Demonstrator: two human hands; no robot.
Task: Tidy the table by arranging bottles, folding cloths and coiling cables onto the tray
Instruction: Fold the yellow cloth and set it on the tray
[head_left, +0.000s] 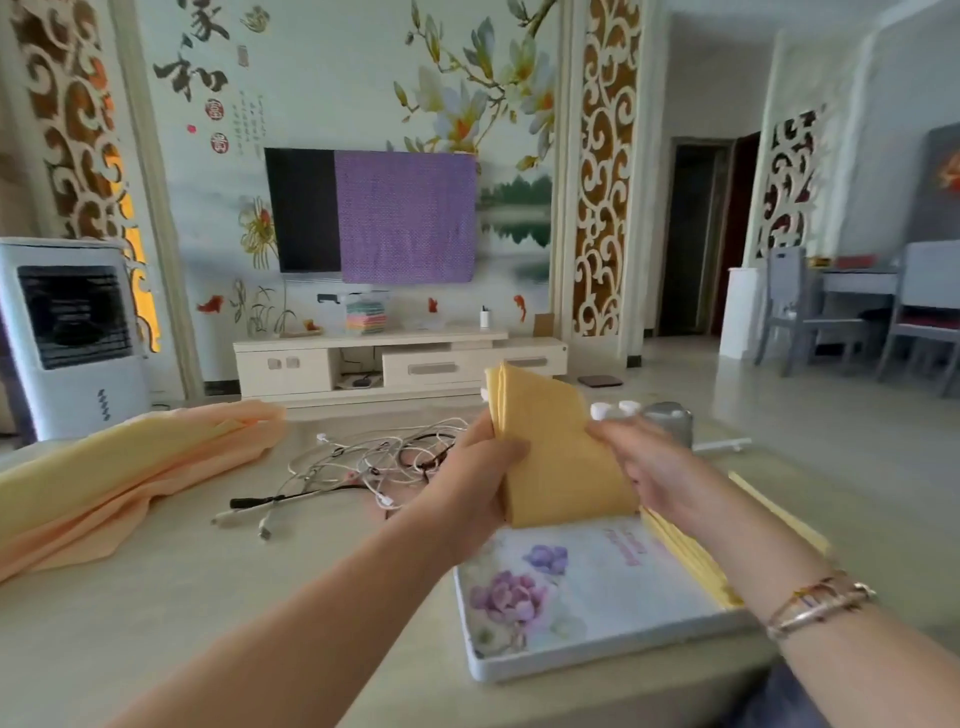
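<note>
A folded yellow cloth (556, 447) is held up above the far end of the white flowered tray (587, 623). My left hand (478, 483) grips its left edge and my right hand (649, 467) pinches its right edge. A second folded yellow cloth (691, 556) lies along the right side of the tray. A tangle of white and black cables (363, 462) sprawls on the table left of my hands. An unfolded pile of yellow and peach cloths (114, 467) covers the table's left end. White bottle caps (613, 409) and a grey bottle (670, 421) show behind the held cloth.
The beige table (182, 597) runs from the left edge to the tray. A white air cooler (67, 338) stands at the left. Beyond the table are a TV cabinet (395, 364), tiled floor, and grey chairs (810, 317) at the far right.
</note>
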